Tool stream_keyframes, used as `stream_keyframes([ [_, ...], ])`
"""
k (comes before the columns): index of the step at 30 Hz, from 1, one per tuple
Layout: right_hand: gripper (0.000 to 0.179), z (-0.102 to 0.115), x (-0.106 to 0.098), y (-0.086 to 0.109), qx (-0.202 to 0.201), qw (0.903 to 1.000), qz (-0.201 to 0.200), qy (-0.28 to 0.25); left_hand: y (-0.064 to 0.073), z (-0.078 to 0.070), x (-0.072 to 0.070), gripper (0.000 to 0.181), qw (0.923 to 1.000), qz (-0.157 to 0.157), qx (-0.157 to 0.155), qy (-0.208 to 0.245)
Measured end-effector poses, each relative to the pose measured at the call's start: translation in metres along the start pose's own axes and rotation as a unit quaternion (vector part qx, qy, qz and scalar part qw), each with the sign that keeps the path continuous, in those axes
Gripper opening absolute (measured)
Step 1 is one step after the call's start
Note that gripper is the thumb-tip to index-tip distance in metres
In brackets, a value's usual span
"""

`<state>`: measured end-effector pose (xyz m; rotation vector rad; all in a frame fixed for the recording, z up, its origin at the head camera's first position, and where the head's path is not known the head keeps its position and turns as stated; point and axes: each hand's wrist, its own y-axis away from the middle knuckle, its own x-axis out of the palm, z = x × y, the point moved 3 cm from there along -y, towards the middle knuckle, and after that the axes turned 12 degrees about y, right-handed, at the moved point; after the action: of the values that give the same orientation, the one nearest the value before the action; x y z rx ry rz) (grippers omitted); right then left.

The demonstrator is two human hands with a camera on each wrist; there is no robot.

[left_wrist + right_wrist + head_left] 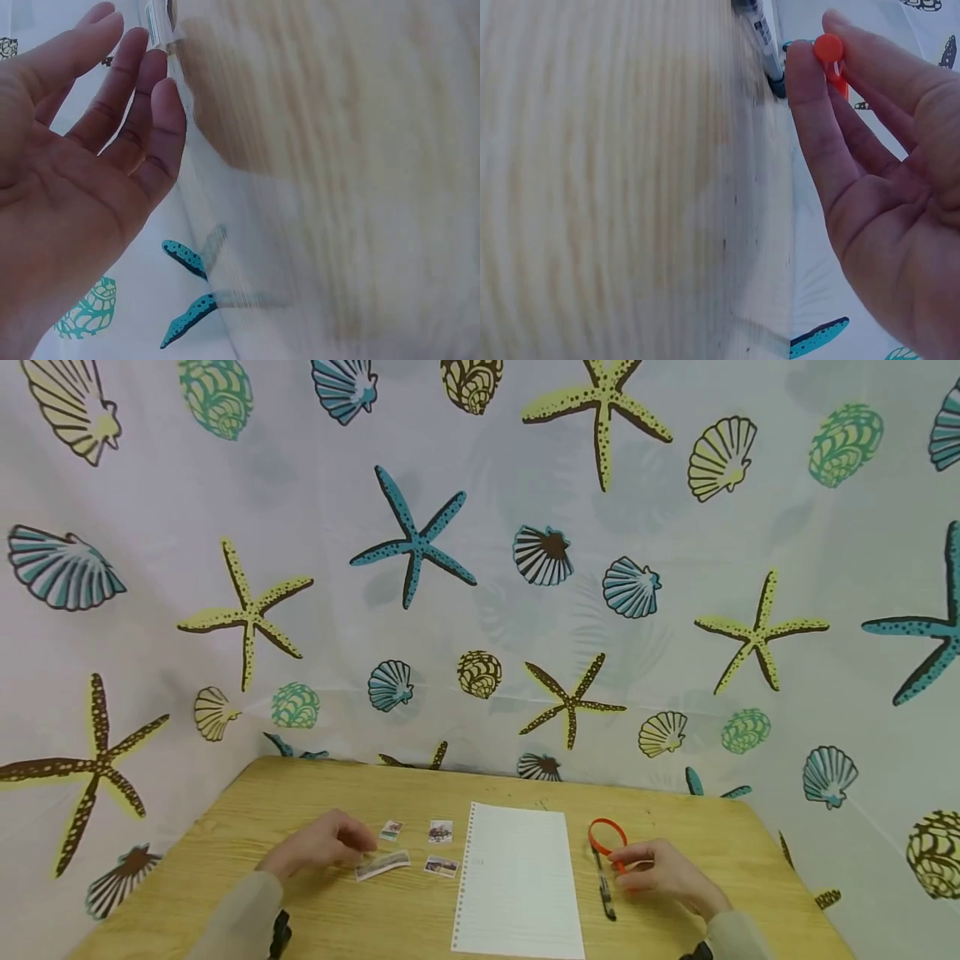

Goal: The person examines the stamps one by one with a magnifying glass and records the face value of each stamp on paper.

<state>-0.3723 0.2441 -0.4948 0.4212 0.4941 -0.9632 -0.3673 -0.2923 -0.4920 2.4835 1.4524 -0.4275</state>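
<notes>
My right hand pinches the handle of a red-rimmed magnifying glass between thumb and fingertips. In the right wrist view, the red handle end shows between the thumb and index finger. A capped pen lies on the table just left of that hand. On the other side, my left hand hovers with loosely bent fingers beside a long, curved stamp-like picture. The left wrist view shows this hand's palm with nothing in it. Nearby lie small stamp-like pictures: a tilted one, an upright one and a wide one.
A lined sheet of paper with punched holes along its left edge lies between the hands. Everything lies on a wooden table. A white curtain printed with shells and starfish hangs behind and at both sides.
</notes>
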Motion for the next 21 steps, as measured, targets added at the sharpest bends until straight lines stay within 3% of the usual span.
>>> stream_keyframes([
  [9, 0.046, 0.016, 0.016, -0.002, -0.018, 0.9993, 0.024, -0.021, 0.0, 0.008, -0.004, 0.023, 0.9993, 0.034, -0.001, 0.015],
  [16, 0.041, 0.028, 0.029, -0.011, -0.028, 0.999, 0.03, -0.015, 0.004, 0.016, -0.006, 0.027, 0.9979, 0.028, -0.039, 0.044],
  [21, 0.039, 0.034, 0.035, -0.018, -0.041, 0.9986, 0.032, -0.002, -0.002, 0.016, -0.009, 0.028, 0.9975, 0.031, -0.045, 0.045],
])
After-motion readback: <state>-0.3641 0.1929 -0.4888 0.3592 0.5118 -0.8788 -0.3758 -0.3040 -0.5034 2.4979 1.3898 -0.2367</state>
